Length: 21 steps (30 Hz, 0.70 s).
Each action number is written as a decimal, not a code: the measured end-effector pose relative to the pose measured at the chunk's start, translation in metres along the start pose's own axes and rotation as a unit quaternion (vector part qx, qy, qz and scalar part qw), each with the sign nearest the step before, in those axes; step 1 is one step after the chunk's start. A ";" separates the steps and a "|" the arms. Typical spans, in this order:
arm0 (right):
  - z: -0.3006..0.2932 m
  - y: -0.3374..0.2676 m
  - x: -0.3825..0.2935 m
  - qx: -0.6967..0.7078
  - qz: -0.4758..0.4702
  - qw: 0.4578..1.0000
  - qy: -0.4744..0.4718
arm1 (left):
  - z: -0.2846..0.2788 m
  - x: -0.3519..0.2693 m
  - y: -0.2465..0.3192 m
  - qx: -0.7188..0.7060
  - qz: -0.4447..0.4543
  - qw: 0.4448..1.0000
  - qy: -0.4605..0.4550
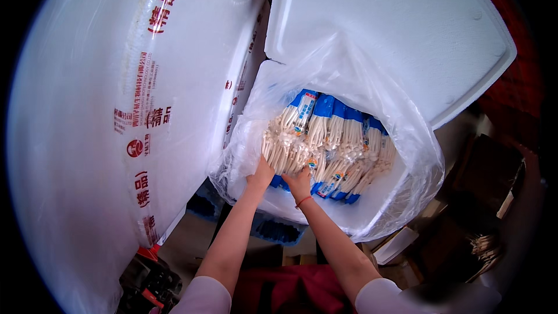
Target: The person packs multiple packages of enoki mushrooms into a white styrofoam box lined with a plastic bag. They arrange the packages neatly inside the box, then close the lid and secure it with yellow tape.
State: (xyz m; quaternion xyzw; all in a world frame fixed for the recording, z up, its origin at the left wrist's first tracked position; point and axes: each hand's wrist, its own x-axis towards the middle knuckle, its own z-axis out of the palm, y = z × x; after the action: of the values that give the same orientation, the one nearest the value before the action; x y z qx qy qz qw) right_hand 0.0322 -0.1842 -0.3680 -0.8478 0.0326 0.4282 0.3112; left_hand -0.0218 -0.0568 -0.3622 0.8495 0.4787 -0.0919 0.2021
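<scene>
Both of my hands reach into a white foam box lined with a clear plastic bag. Inside lie two facing rows of bagged enoki mushrooms, pale stems inward, blue pack ends outward. My left hand is at the left end of the near row, its fingertips partly hidden. Just right of it, my right hand, with a red string at the wrist, presses on the packs, thumb and fingers apart. Between the two hands is the leftmost near enoki pack. The far row includes another enoki pack.
A tall stack of white foam boxes, wrapped and printed in red, stands close at left. A white foam lid lies behind the open box. Below are a blue plastic pallet and cardboard pieces at lower right.
</scene>
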 end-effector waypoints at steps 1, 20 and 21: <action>0.004 0.002 0.004 -0.012 0.006 1.000 0.013 | 0.001 0.005 -0.003 -0.053 -0.024 0.996 -0.069; -0.159 -0.088 -0.120 0.201 -0.157 0.964 0.075 | -0.195 -0.068 0.118 -0.336 0.005 0.941 0.037; -0.178 -0.119 -0.143 0.222 -0.185 0.954 0.081 | -0.219 -0.075 0.130 -0.336 0.020 0.941 0.042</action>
State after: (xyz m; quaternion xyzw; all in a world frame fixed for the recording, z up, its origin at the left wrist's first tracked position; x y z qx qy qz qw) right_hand 0.1058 -0.2177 -0.1236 -0.7804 -0.0053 0.2749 0.5615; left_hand 0.0414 -0.0798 -0.1053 0.7446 0.4731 0.1135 0.4571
